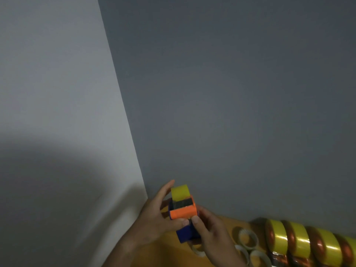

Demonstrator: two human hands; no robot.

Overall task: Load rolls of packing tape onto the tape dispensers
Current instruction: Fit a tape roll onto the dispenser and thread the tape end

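Low in the frame, near the corner where 2 walls are meeting, both hands are holding 1 tape dispenser up above the counter. Dispenser body is showing as blue with an orange front piece; a yellow tape roll is sitting in its top, rising above the orange part. Left hand is wrapping the dispenser from the left side, fingers stretching up alongside the roll, thumb pressing on the lower edge of the orange piece. Right hand is gripping the blue lower part from the right, thumb lying just beside the left thumb. Both hands are closing around the dispenser, neither one free.

Counter is showing yellow-orange at the bottom edge. A row of yellow tape rolls is standing on edge along the right, touching each other, running off the frame at the right. Just left of that row, several empty white cardboard cores are lying on the counter, near the right hand. Picture is blurring slightly, so finer detail of the dispenser cannot be told.
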